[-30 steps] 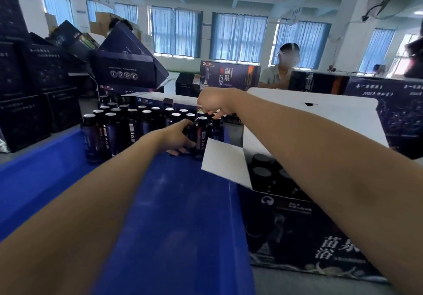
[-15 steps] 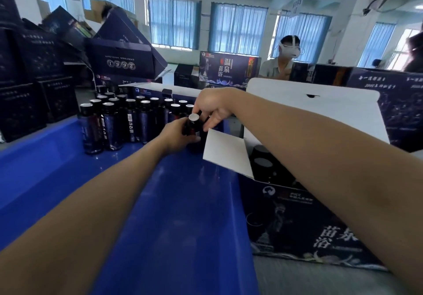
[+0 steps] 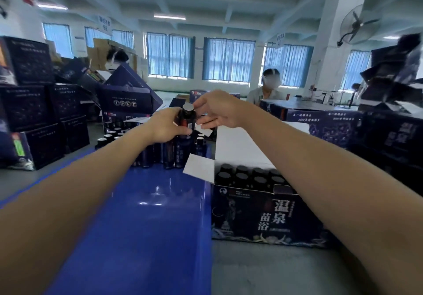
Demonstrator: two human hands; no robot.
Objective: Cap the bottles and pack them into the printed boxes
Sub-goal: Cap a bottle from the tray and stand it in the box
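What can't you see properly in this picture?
Head view only:
1. Label on the bottle: covered by the left hand.
2. Whether the right hand pinches the cap: blurred.
3. How many bottles fill the box: the right forearm covers its right side.

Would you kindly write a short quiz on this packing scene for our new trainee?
1. True or false: the left hand grips the raised bottle.
2. Relative to the blue tray, the open printed box stands: A) inside it B) to its right C) to its left.
3. Fill in the colour: the packed bottles show ___ caps.
Key: 1 true; 2 B; 3 black.
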